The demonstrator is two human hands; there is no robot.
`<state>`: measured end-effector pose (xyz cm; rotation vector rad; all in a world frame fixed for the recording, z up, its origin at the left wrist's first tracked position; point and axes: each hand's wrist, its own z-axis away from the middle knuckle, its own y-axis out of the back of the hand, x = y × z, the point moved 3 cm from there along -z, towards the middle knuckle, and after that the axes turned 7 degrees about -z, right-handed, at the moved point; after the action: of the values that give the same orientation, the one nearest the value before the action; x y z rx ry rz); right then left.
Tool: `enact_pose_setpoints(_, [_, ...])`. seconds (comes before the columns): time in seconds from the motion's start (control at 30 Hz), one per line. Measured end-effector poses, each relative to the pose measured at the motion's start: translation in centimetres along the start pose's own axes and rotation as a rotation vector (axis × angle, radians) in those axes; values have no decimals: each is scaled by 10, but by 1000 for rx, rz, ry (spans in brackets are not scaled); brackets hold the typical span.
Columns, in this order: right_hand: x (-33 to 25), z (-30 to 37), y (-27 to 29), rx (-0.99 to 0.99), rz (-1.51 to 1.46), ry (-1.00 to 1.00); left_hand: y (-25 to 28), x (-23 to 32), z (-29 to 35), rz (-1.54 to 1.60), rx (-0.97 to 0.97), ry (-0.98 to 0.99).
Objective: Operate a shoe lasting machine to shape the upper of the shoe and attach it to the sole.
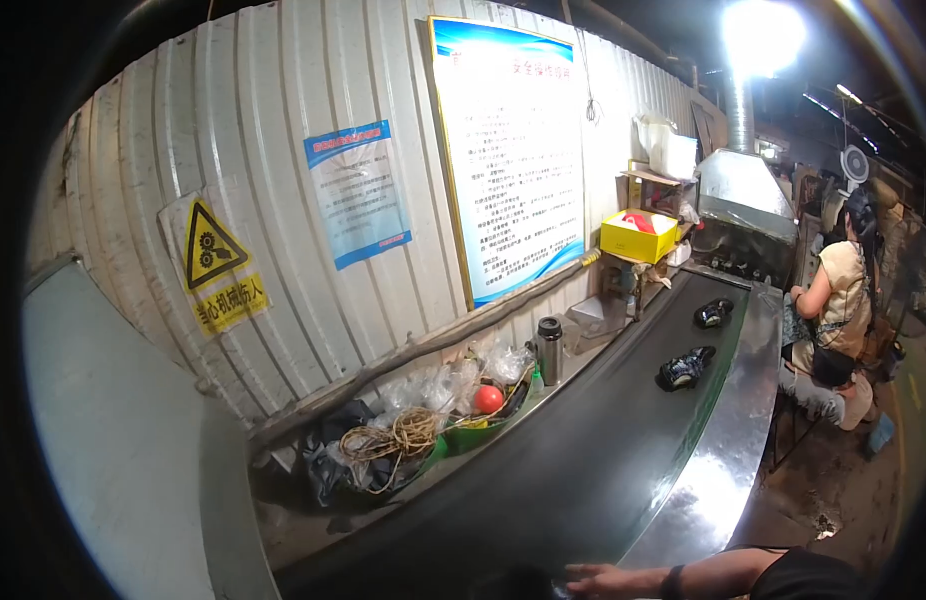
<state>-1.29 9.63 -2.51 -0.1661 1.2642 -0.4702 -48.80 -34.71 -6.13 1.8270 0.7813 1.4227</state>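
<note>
At the bottom edge my right hand (605, 580) reaches in from the right, a dark band on its wrist and a black sleeve above. Its fingers point left against a dark, partly shiny thing (523, 582) that is cut off by the frame edge; I cannot make out its kind. My left hand is out of view. Farther up the dark conveyor belt (543, 470) lie two black shoes: the nearer shoe (686, 368) has grey markings, and the farther shoe (714, 312) sits closer to the metal hood (748, 190). Neither is touched by a hand.
A shiny metal ledge (718, 470) borders the belt's right side. Along its left stand a steel thermos (549, 350), a coiled rope (403, 435), plastic bags and a red ball (488, 400). A yellow box (638, 237) rests near the wall. Another person (838, 290) sits at right.
</note>
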Motion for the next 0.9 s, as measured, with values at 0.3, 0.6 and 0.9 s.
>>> enact_pose_setpoints(0.3, [-23, 54, -13, 158, -779, -219, 6, -72, 38, -93, 33, 273])
enact_pose_setpoints(0.6, [-61, 137, 47, 61, -783, -136, 57, 158, 198, -369, 124, -385])
enact_pose_setpoints(0.9, [13, 182, 164, 429, -550, -39, 2, 393, 393, -30, -81, -985])
